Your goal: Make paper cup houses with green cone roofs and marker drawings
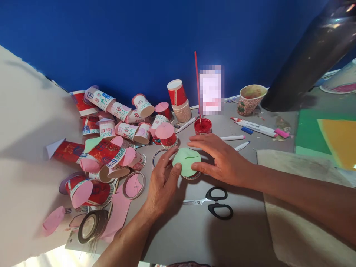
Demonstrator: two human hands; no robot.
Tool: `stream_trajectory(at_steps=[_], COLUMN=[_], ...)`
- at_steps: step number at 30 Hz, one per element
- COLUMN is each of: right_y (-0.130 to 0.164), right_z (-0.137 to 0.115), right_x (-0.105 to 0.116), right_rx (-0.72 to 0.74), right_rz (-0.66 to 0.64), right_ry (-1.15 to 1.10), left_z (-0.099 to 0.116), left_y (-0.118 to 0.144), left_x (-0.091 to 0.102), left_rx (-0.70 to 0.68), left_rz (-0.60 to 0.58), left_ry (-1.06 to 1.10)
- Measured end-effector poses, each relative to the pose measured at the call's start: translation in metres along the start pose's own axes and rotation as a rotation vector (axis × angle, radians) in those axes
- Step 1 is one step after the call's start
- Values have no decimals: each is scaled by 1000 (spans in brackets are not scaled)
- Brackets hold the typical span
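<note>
- The green paper disc (pixel 185 161) lay on top of a paper cup (pixel 191 175) standing on the grey worktop (pixel 194 237), just in front of the pot of red paint (pixel 203 126).
- The left hand (pixel 162 181) pressed on the disc's left edge with thumb and forefinger; its grip was a light pinch on the paper, not a full closure.
- The right hand (pixel 222 157) lay flat along the disc's right edge, fingers extended and spread, holding the paper down with nothing enclosed.
- Handling, judged: the disc was thin, light and easily creased; a fold line already showed across it. It was best held at the rim with fingertips only. The cup beneath was light and would crush or tip under firm pressure.
- Count: one green disc, one pair of black-handled scissors (pixel 215 202), one paint pot with one red brush (pixel 197 85) standing in it, one roll of tape (pixel 91 226).
- Decorated cups (pixel 111 129) lay heaped at the left, too overlapped for an exact count; well over a dozen.
- About five marker pens (pixel 251 126) lay near the right hand.
</note>
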State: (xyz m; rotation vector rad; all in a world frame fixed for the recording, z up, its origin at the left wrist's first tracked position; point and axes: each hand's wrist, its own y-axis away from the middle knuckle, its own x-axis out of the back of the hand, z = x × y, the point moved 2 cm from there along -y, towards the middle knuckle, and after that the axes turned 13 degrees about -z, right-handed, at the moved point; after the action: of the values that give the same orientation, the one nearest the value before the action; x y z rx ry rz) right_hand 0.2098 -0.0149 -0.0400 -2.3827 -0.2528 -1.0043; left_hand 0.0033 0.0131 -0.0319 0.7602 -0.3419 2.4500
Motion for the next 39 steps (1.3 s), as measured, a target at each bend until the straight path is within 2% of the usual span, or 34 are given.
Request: stream_trajectory(at_steps=[6, 11, 14, 18, 21, 24, 26, 29, 33, 36, 39], right_y=[-2, -3, -4, -6, -6, -7, -7, -7, -6, -5, -4], right_z=[1, 2, 5, 10, 12, 13, 13, 8, -3, -10, -13], right_x=[4, 17, 19, 16, 16, 17, 17, 15, 13, 11, 10], right_rx=[-41, -235, -292, -286, -296, -301, -311, -349, -288, -211, -185], right_rz=[-31, 21, 41, 43, 57, 67, 23, -139, -329, -402, -437], right_ry=[-37, -188, -228, -228, -239, -277, -305, -254, -3, 166, 231], left_z=[-7, -7, -5, -2, 3, 6, 6, 3, 4, 4, 0], left_y=[2, 3, 0, -5, -6, -6, -6, -6, -6, -5, -4], left_x=[0, -4, -10, -12, -6, 2, 6, 12, 14, 14, 14], left_rx=[-7, -41, -11, 41, 61, 41, 46, 112, 154, 180, 227], left_rz=[-29, -79, -36, 37, 42, -32, -73, -107, -121, -125, -95], left_ry=[-16, 13, -24, -11, 140, 478, 669, 810, 876, 911, 972])
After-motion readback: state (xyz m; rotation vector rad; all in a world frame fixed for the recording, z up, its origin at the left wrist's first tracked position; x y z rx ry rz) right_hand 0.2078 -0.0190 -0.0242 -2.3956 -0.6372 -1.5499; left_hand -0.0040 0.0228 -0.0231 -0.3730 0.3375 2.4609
